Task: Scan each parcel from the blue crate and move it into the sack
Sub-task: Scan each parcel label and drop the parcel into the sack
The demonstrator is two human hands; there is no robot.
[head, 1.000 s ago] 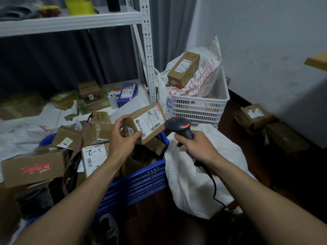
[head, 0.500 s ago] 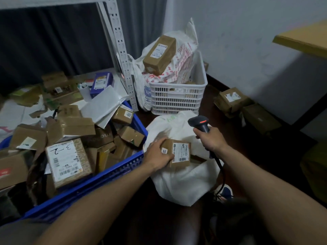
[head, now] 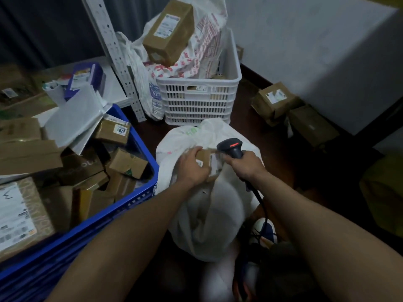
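Head view: atop the white sack (head: 207, 214), our left hand (head: 193, 166) curled its fingers round the cardboard parcel (head: 212, 163); our right hand (head: 245, 166), just beside, gripped the barcode scanner (head: 231, 146).

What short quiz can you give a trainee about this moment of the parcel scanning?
1. True or false: the right hand holds the scanner.
2. Choose one. The left hand: A) is empty; B) grips a parcel at the top of the sack; C) holds a pen.
3. Fill in the blank: the crate to the left of the sack is ____ in colour.

Key: 1 true; 2 B; 3 blue.
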